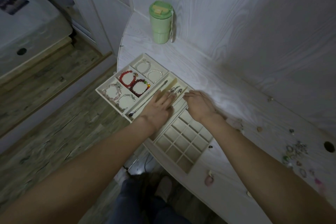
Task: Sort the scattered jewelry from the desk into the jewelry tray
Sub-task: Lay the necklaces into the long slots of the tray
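tray [101, 91]: cream, rectangular, matte; sits on the rounded left end of the desk [236, 85], long axis running diagonally from far left to near right.
tray sections: three large far compartments, two long narrow slots, a grid of small square cells nearest the person.
bracelets: red beads [127, 78], dark red beads [140, 87], white pearls [154, 75], pale pink stones [111, 92], all round loops lying flat in the large compartments.
necklace [145, 100]: thin silver chain lying along a narrow slot, dark pendant at its near end.
left hand [160, 109]: fingers straight, flat on the tray, hiding part of the slots.
right hand [199, 104]: fingers bent at the tray's edge; whether it holds anything cannot be told.
rings [294, 152]: small scattered pieces on the desk at right, blurred.
cup [161, 22]: pale green, lidded, upright.
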Available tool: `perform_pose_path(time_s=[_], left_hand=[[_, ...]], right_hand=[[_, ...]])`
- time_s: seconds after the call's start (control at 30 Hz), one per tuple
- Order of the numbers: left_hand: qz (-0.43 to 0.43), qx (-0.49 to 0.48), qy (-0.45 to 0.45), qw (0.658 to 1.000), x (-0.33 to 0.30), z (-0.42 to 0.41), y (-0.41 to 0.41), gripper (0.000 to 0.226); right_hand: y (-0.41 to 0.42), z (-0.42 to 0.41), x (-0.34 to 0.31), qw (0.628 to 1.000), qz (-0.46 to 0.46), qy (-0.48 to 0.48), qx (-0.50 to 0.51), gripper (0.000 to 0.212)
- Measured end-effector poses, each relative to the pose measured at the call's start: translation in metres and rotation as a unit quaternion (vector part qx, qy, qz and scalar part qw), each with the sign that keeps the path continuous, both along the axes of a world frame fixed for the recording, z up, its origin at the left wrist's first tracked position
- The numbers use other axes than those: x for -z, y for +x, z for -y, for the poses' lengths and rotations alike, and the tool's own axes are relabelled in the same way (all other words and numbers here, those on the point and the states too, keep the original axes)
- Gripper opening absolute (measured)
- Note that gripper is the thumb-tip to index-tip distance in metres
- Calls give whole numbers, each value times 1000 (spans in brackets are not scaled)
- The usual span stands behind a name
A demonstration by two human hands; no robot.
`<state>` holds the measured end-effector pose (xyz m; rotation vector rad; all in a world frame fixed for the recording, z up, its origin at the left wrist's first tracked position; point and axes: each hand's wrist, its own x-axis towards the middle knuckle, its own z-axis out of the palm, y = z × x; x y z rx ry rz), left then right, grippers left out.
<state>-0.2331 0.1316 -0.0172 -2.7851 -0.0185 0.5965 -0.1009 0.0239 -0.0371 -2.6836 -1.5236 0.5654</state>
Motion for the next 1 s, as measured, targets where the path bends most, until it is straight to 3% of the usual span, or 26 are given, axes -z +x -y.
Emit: perform_pose_path(time_s=[0.13, 0.3, 0.43, 0.6, 0.83, 1.0], left_hand=[[-5, 28, -15, 999, 3, -3, -5, 61], [-7, 36, 10, 999, 3, -2, -1, 54], [5, 27, 16, 999, 3, -3, 1, 43], [12, 28, -21, 999, 4, -3, 1, 49], [-7, 18, 2, 1000, 0, -4, -2, 44], [15, 9, -53, 998, -3, -12, -13, 43]], right_hand=[[-3, 1, -1, 998, 57, 12, 20, 35], [-4, -4, -10, 996, 76, -42, 20, 27], [-1, -6, -1, 999, 39, -25, 9, 32], [-2, -7, 1, 998, 64, -24, -15, 39], [-4, -7, -1, 998, 47, -29, -9, 40], [-14, -5, -8, 1000, 27, 2, -3, 48]])
